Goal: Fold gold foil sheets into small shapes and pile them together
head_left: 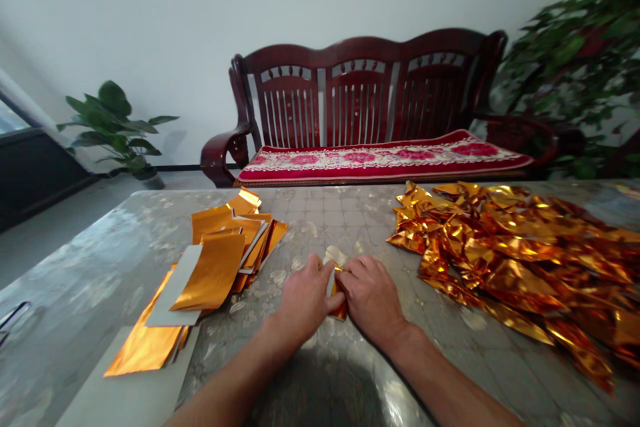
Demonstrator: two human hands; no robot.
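My left hand (303, 299) and my right hand (371, 296) meet at the middle of the table (90, 280), fingers closed together on one small sheet of gold foil paper (338, 292). Its white back and orange-gold edge show between the fingers; most of it is hidden under my hands. A stack of flat gold foil sheets (220, 260) lies to the left of my left hand. A heap of folded, crinkled gold foil pieces (520, 247) lies to the right of my right hand.
A dark wooden bench (370, 90) with a red flowered cushion stands behind the table. A potted plant (120, 130) is on the floor at the left, and a leafy plant (580, 60) at the right. A grey board (125, 393) lies at the table's front left.
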